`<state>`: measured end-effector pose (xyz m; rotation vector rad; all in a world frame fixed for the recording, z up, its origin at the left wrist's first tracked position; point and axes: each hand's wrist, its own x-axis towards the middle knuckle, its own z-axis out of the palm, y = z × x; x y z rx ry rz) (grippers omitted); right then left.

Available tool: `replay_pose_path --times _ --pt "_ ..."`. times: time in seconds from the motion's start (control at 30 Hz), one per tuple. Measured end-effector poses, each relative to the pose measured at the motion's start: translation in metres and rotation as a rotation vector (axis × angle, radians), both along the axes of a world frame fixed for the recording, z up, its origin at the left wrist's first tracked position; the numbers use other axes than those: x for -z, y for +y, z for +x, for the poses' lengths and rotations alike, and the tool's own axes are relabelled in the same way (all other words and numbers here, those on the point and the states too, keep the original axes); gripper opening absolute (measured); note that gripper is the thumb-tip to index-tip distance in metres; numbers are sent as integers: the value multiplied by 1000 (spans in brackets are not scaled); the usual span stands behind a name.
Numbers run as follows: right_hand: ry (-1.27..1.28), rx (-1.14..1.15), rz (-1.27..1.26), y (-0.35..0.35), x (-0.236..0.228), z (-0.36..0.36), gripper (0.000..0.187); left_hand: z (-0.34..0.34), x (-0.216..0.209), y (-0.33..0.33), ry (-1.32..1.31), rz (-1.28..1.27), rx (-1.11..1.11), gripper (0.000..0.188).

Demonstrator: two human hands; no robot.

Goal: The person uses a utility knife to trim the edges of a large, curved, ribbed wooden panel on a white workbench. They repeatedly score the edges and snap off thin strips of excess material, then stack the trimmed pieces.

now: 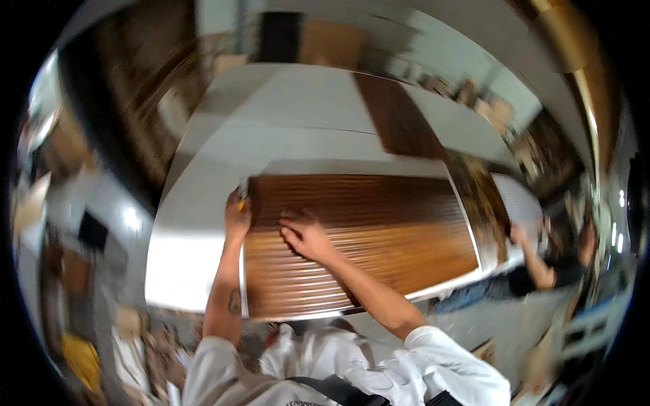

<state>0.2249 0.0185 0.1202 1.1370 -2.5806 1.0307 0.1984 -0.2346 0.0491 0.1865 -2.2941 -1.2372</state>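
A ribbed brown wood-look panel (379, 230) lies on the white table, its near edge along the table's front. At its far left corner, my left hand (237, 215) is closed around a small tool (242, 204) with a yellow part and a pale tip; blur hides its exact kind. That hand is right beside the panel's left edge. My right hand (308, 235) rests palm down on the ribbed surface, left of its middle, with the fingers apart and nothing held.
The white table (271, 145) reaches far beyond the panel. A dark brown strip (399, 115) lies across its far side, and a dark glossy sheet (482, 203) lies to the right. There another person's hand (520, 235) is at a pale ribbed piece (518, 196).
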Motion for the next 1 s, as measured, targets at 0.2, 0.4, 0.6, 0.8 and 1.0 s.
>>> replay_pose_path --times 0.2,0.4,0.6,0.8,1.0 --pt "158 572 159 142 -15 17 48 -5 -15 16 -152 -59 -93 40" --pt "51 1378 358 431 -7 -5 59 -6 -23 64 -426 -490 -272 36" --pt "-451 1097 100 515 8 -72 50 -3 -21 66 -343 -591 -494 29" --pt "-485 803 -54 566 53 -199 55 -14 -12 101 -419 -632 -540 24" --pt "-415 540 -207 534 31 -259 59 -6 25 0 -321 -936 -545 22"
